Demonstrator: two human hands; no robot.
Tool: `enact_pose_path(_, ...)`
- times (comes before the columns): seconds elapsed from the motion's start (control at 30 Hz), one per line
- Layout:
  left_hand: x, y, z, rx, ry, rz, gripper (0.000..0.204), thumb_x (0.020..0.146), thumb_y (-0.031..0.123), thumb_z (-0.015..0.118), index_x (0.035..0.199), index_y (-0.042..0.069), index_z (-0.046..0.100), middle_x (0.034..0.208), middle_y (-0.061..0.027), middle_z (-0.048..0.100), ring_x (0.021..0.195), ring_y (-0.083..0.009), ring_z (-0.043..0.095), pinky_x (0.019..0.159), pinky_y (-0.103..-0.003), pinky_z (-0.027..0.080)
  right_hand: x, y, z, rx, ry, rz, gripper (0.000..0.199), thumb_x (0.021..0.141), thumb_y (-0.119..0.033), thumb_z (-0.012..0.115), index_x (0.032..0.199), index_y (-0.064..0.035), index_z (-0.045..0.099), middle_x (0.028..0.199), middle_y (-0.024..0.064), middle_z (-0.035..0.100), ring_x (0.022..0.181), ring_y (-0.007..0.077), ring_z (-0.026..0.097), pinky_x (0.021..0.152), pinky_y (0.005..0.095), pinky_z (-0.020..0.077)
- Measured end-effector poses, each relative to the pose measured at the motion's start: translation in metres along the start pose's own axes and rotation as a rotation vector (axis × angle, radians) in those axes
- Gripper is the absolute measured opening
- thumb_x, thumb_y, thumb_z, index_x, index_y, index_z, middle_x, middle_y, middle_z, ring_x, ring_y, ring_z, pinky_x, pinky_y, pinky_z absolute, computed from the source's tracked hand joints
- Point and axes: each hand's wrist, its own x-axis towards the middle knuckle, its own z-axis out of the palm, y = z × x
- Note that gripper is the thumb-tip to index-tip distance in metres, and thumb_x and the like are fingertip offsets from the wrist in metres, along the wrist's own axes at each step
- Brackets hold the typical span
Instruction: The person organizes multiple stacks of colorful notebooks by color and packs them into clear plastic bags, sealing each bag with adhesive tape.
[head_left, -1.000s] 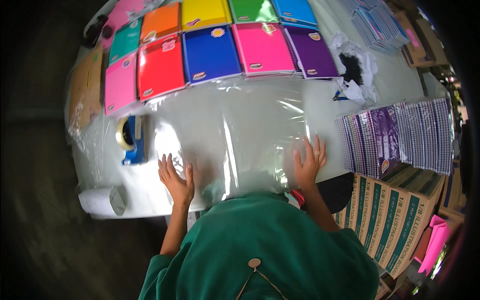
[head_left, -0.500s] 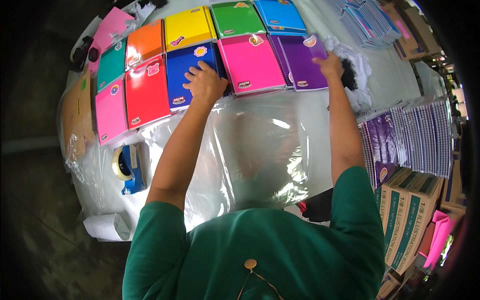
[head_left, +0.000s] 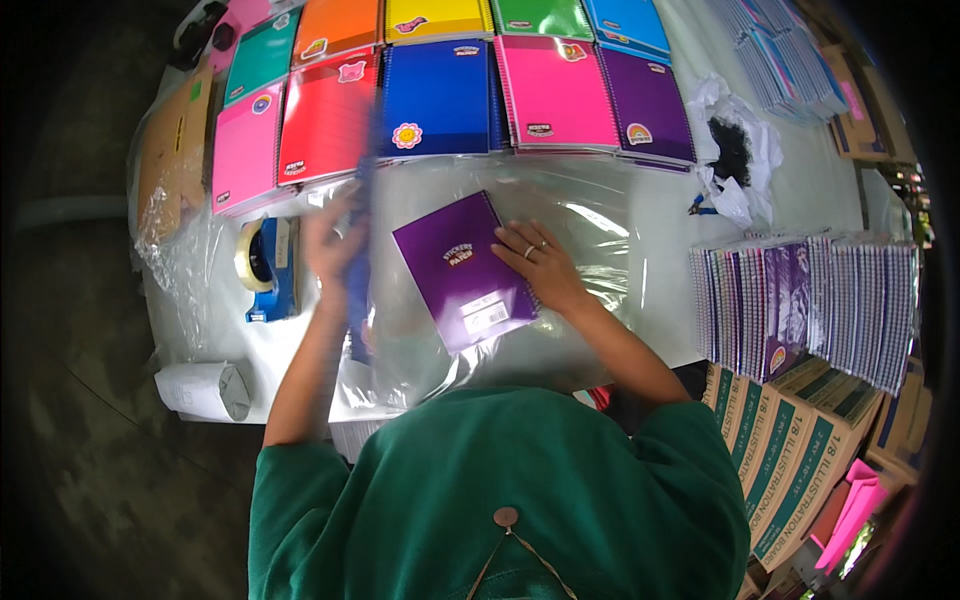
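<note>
I saw a purple spiral notebook (head_left: 465,270) lying flat and tilted on a clear plastic sheet (head_left: 590,215) spread over the white surface (head_left: 660,290). My right hand (head_left: 540,265) rested on the notebook's right edge, fingers (head_left: 512,240) spread apart and pressed flat, a ring on one of them. My left hand (head_left: 332,240) was blurred just left of the notebook; it held a blue notebook (head_left: 360,250) seen edge-on, though I could not tell how the fingers were set around it. Beyond the sheet lay rows of notebook stacks: pink (head_left: 245,150), red (head_left: 328,115), blue (head_left: 438,100), magenta (head_left: 555,95) and purple (head_left: 650,105). A blue tape dispenser (head_left: 265,265) sat near the left hand. A fanned row of purple notebooks (head_left: 800,305) stood at my right, above cardboard boxes (head_left: 790,450). A paper roll (head_left: 205,390) lay at the surface's near left corner.
</note>
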Motion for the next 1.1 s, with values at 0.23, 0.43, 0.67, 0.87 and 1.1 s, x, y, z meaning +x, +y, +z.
enact_pose_path(0.23, -0.006, 0.029, 0.005, 0.224, -0.33, 0.103, 0.056, 0.071, -0.003, 0.054, 0.122, 0.021, 0.055, 0.136, -0.0066, 0.044, 0.13, -0.0307, 0.035, 0.108, -0.051, 0.02, 0.005, 0.044, -0.016, -0.235, 0.131, 0.231, 0.031, 0.076, -0.005, 0.058, 0.107, -0.0062, 0.062, 0.109, 0.0098, 0.061, 0.107, 0.0306, 0.052, 0.091, 0.0438, 0.0383)
enact_pose_path(0.43, 0.078, -0.042, 0.012, 0.458, -0.171, 0.015, 0.057, 0.07, 0.0, 0.054, 0.126, 0.012, 0.051, 0.13, -0.0135, 0.048, 0.123, -0.0304, 0.043, 0.101, -0.047, 0.033, 0.116, 0.14, -0.046, -0.45, 0.137, 0.953, 0.068, 0.075, -0.038, 0.069, 0.125, 0.0017, 0.044, 0.121, 0.0217, 0.05, 0.111, 0.0379, 0.048, 0.094, 0.0459, 0.0365)
enact_pose_path(0.67, 0.031, 0.098, -0.041, -0.09, -0.288, 0.064, 0.058, 0.07, 0.025, 0.073, 0.123, 0.01, 0.054, 0.125, -0.0106, 0.055, 0.106, -0.0266, 0.056, 0.086, -0.039, 0.045, 0.127, 0.16, -0.058, -0.254, -0.13, 1.155, 0.088, 0.066, -0.052, 0.074, 0.127, 0.0032, 0.041, 0.128, 0.0237, 0.043, 0.118, 0.0383, 0.043, 0.098, 0.0453, 0.0378)
enact_pose_path(0.87, -0.055, 0.135, 0.018, 0.027, -0.714, 0.016, 0.072, 0.08, 0.062, 0.049, 0.13, 0.011, 0.048, 0.136, -0.0067, 0.043, 0.127, -0.0278, 0.035, 0.103, -0.049, 0.025, 0.133, 0.18, -0.039, -0.204, -0.171, 1.106, 0.085, 0.062, -0.045, 0.079, 0.123, 0.0022, 0.043, 0.127, 0.0252, 0.044, 0.117, 0.0404, 0.044, 0.096, 0.044, 0.0404)
enact_pose_path(1.1, 0.091, -0.065, 0.004, 0.523, 0.082, -0.387, 0.046, 0.078, 0.03, 0.064, 0.111, 0.0, 0.05, 0.117, -0.0223, 0.052, 0.102, -0.0374, 0.053, 0.082, -0.044, 0.044, 0.134, 0.15, -0.042, -0.267, -0.088, 1.181, 0.09, 0.062, -0.047, 0.079, 0.129, -0.0014, 0.038, 0.127, 0.0277, 0.042, 0.121, 0.0408, 0.038, 0.099, 0.0497, 0.0331)
